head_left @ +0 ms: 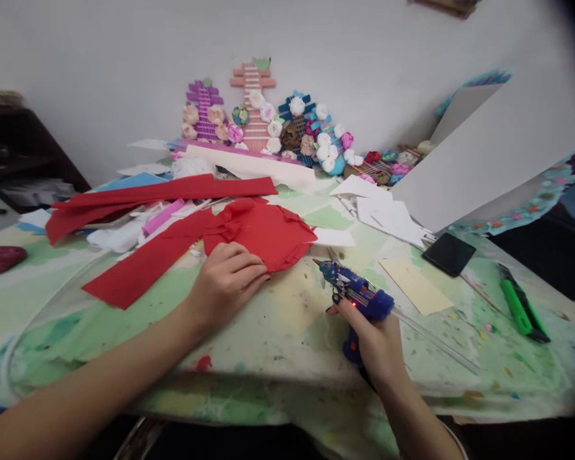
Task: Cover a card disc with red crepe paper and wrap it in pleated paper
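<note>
My right hand point(376, 338) is wrapped round the handle of a blue hot glue gun point(359, 292). A small red light glows on the gun, a clear glue stick point(436, 340) sticks out of its back, and its nozzle points left toward the red paper. My left hand point(230, 278) lies with curled fingers on the near edge of a round red crepe paper piece point(275, 233), its thumb side hidden. Gathered folds show along the disc's left and upper rim. A red crepe strip point(148, 265) runs from the disc toward the lower left.
Longer red crepe strips point(172, 190) lie over papers and a pink roll point(163, 217). At right are a black phone point(449, 253), a cream card point(414, 285), a green utility knife point(517, 300) and white boards point(489, 153). Flower-decorated stick crafts point(256, 108) lean on the wall.
</note>
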{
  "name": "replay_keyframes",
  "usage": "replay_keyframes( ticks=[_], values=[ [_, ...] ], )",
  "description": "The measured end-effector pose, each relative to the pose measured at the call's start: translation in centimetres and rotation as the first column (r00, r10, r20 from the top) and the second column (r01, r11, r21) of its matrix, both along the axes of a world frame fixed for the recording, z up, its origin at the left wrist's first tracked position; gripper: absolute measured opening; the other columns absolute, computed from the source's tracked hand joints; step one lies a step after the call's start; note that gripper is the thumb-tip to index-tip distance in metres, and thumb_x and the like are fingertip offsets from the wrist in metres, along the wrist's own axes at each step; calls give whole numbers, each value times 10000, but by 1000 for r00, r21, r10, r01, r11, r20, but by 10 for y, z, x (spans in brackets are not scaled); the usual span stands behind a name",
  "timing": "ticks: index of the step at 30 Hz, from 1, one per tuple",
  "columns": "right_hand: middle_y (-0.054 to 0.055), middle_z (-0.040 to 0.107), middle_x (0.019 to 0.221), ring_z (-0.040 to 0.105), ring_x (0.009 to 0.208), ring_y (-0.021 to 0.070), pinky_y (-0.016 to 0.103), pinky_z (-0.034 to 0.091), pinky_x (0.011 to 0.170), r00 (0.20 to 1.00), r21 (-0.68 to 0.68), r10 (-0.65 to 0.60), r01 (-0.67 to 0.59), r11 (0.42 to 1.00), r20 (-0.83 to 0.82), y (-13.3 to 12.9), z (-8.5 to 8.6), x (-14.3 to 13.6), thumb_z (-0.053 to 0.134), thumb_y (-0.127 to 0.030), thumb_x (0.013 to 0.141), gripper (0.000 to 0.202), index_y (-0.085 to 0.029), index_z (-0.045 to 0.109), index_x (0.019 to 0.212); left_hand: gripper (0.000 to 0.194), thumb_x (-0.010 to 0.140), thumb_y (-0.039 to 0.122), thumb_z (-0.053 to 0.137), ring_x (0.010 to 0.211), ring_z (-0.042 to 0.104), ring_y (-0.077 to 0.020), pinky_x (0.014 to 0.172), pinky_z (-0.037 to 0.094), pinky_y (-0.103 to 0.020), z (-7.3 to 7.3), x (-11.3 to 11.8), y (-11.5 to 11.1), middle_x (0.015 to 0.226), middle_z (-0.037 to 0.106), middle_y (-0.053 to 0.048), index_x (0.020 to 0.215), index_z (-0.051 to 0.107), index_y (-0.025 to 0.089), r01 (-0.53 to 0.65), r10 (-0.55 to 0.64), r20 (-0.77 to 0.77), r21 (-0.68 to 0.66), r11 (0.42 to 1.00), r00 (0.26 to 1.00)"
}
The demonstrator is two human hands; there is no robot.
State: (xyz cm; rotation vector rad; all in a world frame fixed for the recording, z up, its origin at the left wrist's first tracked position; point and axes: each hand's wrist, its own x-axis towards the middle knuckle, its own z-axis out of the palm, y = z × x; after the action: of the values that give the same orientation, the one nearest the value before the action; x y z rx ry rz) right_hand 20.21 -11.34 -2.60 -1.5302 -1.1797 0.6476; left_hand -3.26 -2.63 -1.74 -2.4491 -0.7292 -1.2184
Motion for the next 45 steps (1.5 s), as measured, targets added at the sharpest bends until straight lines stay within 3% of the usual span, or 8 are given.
replay_keyframes(
  ticks=[7,10,19,25,28,32,40,45],
  values=[
    [62,713,788,623,796,239,329,463,727,1000,-23,2,-1,1000,7,0,-1,1,647,-484,712,317,-175,712,687,101,836,147,644,706,559,-186,660,451,-333,7,-6,-7,714,677,-41,739,621,157,-59,63,-45,102,993,997],
    [66,717,811,629,830,252,343,469,761,1000,-11,0,0,1000,3,0,1,1,649,-485,705,319,-175,725,721,113,862,134,600,684,552,-175,661,463,-323,9,-13,-10,696,653,-34,753,606,161,-82,84,-21,77,994,996],
    [66,699,730,614,743,246,344,461,690,997,-24,-14,16,1000,76,0,3,-1,623,-496,710,339,-173,694,639,180,899,102,510,778,623,-173,715,502,-306,13,-65,-18,819,672,-14,971,616,229,-223,223,13,-35,974,975],
    [64,691,735,603,730,232,331,464,672,998,-3,-9,9,1000,63,0,4,-1,632,-479,700,322,-167,692,647,174,882,104,552,942,576,-224,842,477,-391,5,-43,-20,994,681,-78,1021,633,171,-37,26,-176,-62,997,984],
    [66,692,733,606,724,233,329,469,658,999,-11,-7,8,1000,45,0,4,-1,633,-488,697,329,-168,694,647,216,911,91,482,971,564,-241,806,463,-390,6,-27,-18,1020,687,-90,1034,647,156,-13,4,-280,-33,999,960],
    [70,703,749,620,764,250,348,472,715,998,17,3,-4,1000,66,0,5,-1,631,-497,714,339,-171,701,661,263,929,72,415,869,585,-227,719,437,-364,14,-17,-15,892,705,-85,905,668,139,-3,21,-352,52,999,936],
    [62,711,768,630,814,262,337,461,733,995,7,39,-40,999,89,-1,3,0,620,-479,747,322,-177,692,661,155,876,81,524,834,607,-205,708,440,-337,3,-16,-9,825,708,-64,842,654,158,41,-40,-212,-2,999,976],
    [59,708,743,629,786,261,336,462,714,997,-7,32,-32,999,73,-1,3,0,630,-474,724,311,-178,693,652,175,902,131,480,751,636,-160,678,490,-280,6,-21,-14,800,700,-43,846,641,169,-2,-19,-69,-297,955,997]
  ],
)
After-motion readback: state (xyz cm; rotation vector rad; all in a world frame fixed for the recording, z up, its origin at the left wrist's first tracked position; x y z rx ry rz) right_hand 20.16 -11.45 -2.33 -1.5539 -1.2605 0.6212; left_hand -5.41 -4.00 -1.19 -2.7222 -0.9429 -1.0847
